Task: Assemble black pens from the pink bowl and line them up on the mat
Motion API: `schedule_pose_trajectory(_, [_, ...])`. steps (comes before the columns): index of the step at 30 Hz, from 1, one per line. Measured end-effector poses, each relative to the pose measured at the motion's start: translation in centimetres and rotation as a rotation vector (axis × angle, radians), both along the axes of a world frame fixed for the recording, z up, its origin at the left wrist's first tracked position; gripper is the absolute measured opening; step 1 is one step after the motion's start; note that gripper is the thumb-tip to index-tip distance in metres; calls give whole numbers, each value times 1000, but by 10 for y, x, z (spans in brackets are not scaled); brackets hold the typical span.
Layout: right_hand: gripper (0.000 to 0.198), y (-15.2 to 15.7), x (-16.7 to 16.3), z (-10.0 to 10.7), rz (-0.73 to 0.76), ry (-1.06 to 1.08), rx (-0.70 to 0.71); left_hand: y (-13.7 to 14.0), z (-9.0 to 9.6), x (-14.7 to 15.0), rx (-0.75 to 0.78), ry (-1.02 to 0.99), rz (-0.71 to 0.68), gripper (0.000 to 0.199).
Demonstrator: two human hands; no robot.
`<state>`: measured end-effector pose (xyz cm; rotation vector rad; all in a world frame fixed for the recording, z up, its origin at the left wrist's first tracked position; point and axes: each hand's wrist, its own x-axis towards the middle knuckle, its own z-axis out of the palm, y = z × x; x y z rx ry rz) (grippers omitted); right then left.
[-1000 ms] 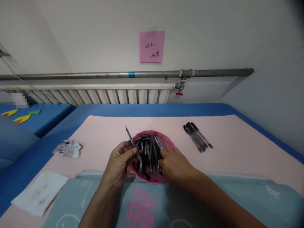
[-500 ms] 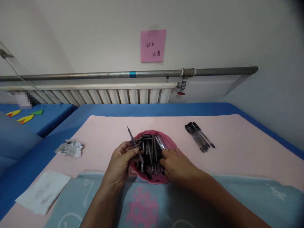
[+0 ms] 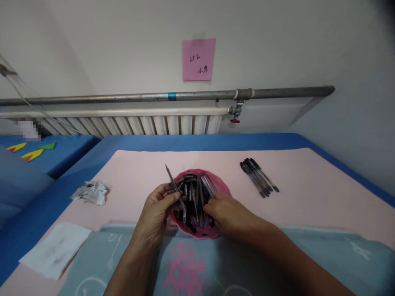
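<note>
Pinching pen (image 3: 171, 179) in left hand (image 3: 159, 207), tilted, point up, at left side of basket (image 3: 203, 235) | reaching among loose pens (image 3: 194, 199) with right hand (image 3: 226, 210), grip hidden, cannot tell | could smudge right hand by brushing bare point, or upset basket by dragging at rim | versus earlier frame: reaching slightly farther left with right hand, holding pen alike

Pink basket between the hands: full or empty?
Far from empty: pen parts lie crowded inside the pink basket; how deep they go is hidden.
</note>
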<state>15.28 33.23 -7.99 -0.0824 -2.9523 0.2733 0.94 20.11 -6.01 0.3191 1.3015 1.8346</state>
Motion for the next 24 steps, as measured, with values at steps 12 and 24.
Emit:
schedule_pose_trajectory(12, [17, -6, 0, 36, -254, 73, -697, 2, -1, 4, 59, -63, -29, 19])
schedule_pose_trajectory(24, [8, -19, -7, 31, -352, 253, -796, 5, -2, 10, 109, -96, 73, 22])
